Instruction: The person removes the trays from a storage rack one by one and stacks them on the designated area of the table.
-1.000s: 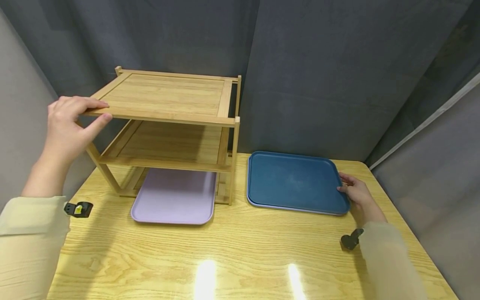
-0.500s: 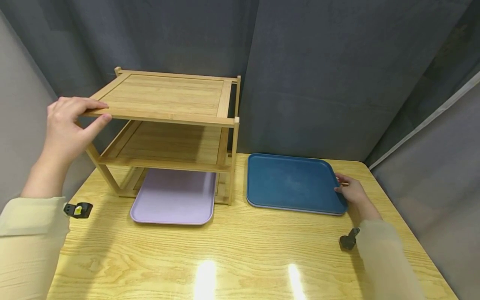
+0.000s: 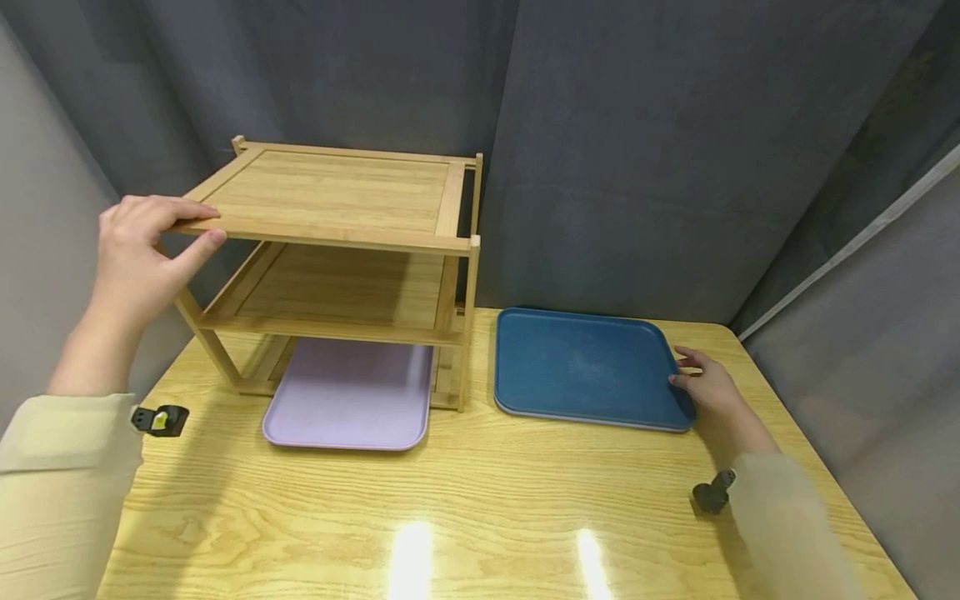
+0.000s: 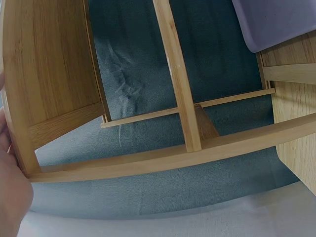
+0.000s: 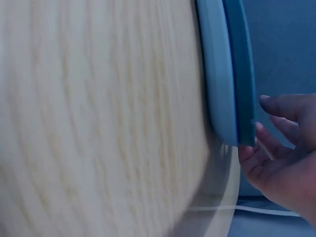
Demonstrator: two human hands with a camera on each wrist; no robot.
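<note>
The head view looks forward and down over the whole bench [image 3: 480,500], with the wooden rack [image 3: 337,250] at 10 o'clock and the blue tray [image 3: 585,367] at 2 o'clock. The left wrist view sits close under the rack [image 4: 187,98], facing up. The right wrist view hugs the blue tray's [image 5: 242,74] edge.

I see a pale wood-grain bench [image 3: 487,508]. On it, by my left hand [image 3: 138,258], stands a bamboo rack [image 3: 337,250] with a lilac tray [image 3: 348,396] beneath it; at my right hand [image 3: 708,392] lie stacked trays, a blue tray [image 3: 588,367] on top.
</note>
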